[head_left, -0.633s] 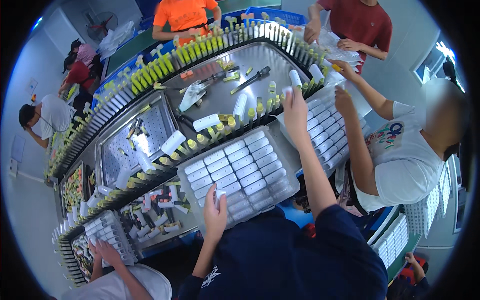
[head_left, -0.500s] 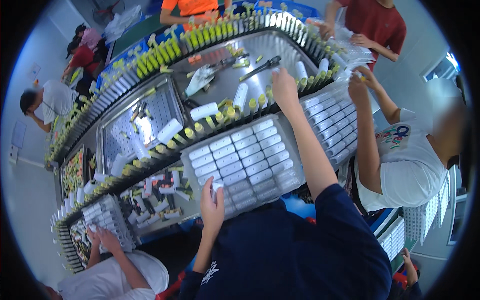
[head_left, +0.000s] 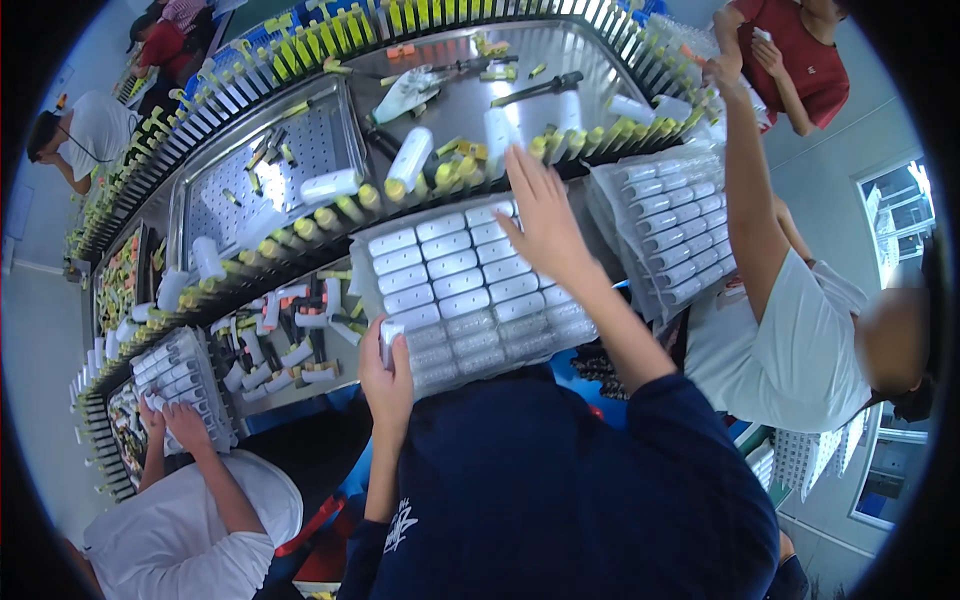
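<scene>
A clear plastic blister tray [head_left: 405, 372] lies before me. Its far rows hold white oblong casings [head_left: 464, 281]; the near rows show only clear pockets. At the tray's left edge my left hand [head_left: 386, 378] is closed around a small white casing [head_left: 392, 340]. My right hand [head_left: 548, 228] hovers over the tray's far right part, fingers stretched out and holding nothing visible. Its fingertips are close to a white casing [head_left: 499, 135] set up on the rack of yellow-tipped posts [head_left: 370, 196]; I cannot tell whether they touch it.
Beyond the rack, a metal tray [head_left: 455, 105] holds a white glove [head_left: 408, 93] and black tools. Loose parts [head_left: 290, 335] lie left of my tray. A neighbour's filled tray [head_left: 665, 230] stands to the right. Co-workers sit on both sides; one's arm [head_left: 748, 170] reaches across on the right.
My right hand has come back from over the metal tray toward my blister tray, and its fingers have spread. The left hand still holds its casing. The whole view has shifted.
</scene>
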